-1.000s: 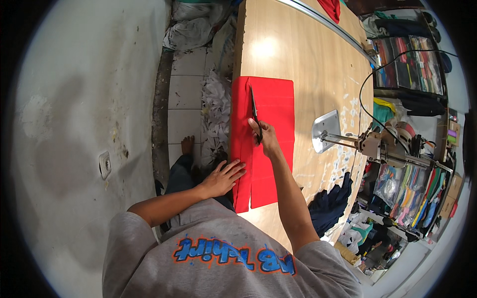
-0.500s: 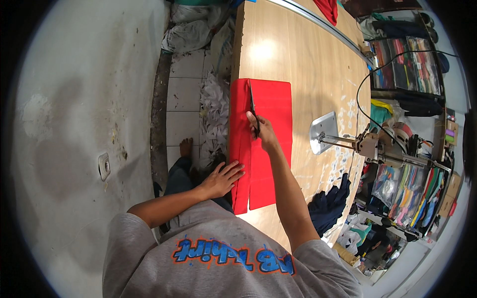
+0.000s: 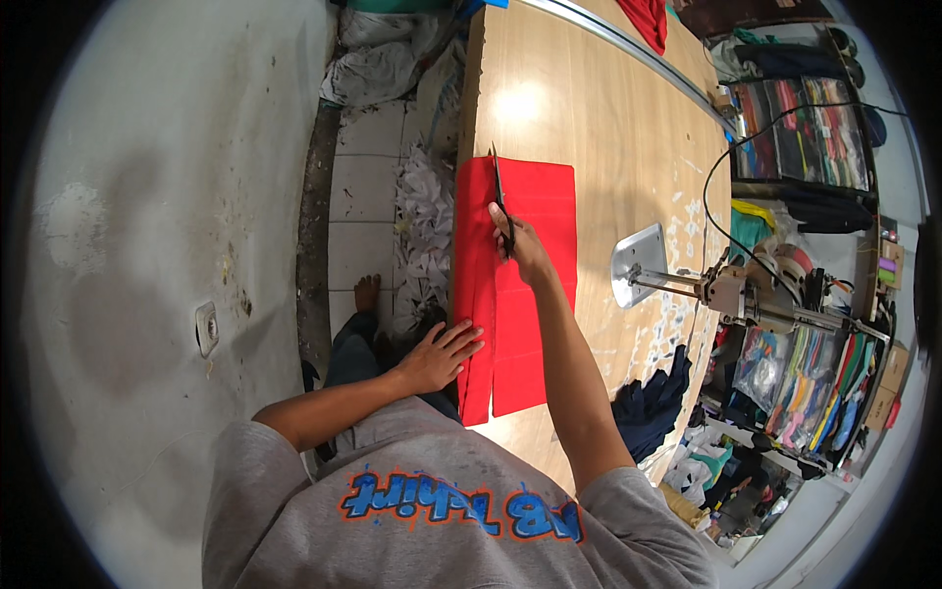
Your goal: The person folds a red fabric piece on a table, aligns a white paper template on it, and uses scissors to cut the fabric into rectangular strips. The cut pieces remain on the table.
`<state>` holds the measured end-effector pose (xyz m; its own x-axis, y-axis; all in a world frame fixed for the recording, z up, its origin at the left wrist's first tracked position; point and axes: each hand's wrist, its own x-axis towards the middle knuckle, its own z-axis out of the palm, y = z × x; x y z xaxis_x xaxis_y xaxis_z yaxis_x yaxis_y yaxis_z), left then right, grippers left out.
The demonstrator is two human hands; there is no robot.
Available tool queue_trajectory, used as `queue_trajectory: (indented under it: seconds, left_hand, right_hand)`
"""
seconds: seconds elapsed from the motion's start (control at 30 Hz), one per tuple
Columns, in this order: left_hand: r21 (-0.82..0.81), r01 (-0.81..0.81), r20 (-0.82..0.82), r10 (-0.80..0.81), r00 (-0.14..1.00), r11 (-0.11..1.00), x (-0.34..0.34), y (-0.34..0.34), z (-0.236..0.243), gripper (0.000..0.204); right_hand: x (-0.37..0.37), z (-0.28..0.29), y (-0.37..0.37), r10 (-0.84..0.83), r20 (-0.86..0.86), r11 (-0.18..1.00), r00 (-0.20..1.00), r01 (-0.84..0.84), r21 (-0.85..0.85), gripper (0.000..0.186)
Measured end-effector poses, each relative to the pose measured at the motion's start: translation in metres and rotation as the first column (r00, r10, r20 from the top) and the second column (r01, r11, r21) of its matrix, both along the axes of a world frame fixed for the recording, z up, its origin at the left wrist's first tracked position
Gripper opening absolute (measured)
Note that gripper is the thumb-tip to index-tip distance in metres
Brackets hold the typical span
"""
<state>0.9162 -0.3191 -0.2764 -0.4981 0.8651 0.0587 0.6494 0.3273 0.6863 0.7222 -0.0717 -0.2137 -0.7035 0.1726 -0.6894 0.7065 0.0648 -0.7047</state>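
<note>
Red fabric [image 3: 538, 324] lies along the left edge of a wooden table [image 3: 608, 118], split lengthwise by a cut line. Black-handled scissors [image 3: 499, 191] are in my right hand [image 3: 521, 245], whose fingers wrap round the handles. Their blades point to the far end of the cloth, and a tip reaches just past its far edge. On the near part of the narrow left strip [image 3: 475, 378], my left hand [image 3: 440, 357] lies flat with its fingers spread.
A cutting machine with a flat metal base plate [image 3: 639, 265] stands to the right, its black cable [image 3: 736, 147] arching above. Dark blue cloth [image 3: 653, 402] lies nearer. White scraps [image 3: 424, 231] cover floor beside the table. Shelves hold bagged, folded fabrics [image 3: 800, 133].
My right hand and the scissors have moved slightly away from me, so the tip now passes the cloth's far edge. The left hand stays in place.
</note>
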Motion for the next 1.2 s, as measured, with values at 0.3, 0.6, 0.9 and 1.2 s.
queue_trajectory:
  seconds: [0.3,0.6,0.9,1.2]
  left_hand:
    - [0.041,-0.022,-0.072,0.025,0.997,0.999,-0.001,-0.004,0.0,0.069]
    - [-0.006,0.011,0.102,-0.011,0.995,1.0,-0.014,0.02,-0.001,0.038]
    - [0.134,0.155,0.803,-0.199,0.562,0.979,0.007,0.034,0.162,0.027]
    - [0.1,0.446,0.662,-0.395,0.637,0.889,0.066,0.067,0.161,0.031]
  right_hand:
    - [0.0,0.002,-0.005,0.049,-0.034,0.995,0.998,-0.046,0.085,0.057]
    - [0.064,0.062,-0.012,0.279,-0.162,0.805,0.947,-0.139,0.577,0.067]
    - [0.362,0.143,-0.055,-0.314,-0.103,0.939,0.944,0.293,-0.181,0.056]
    - [0.588,0.168,-0.036,-0.662,-0.068,0.575,0.747,0.564,0.593,0.035]
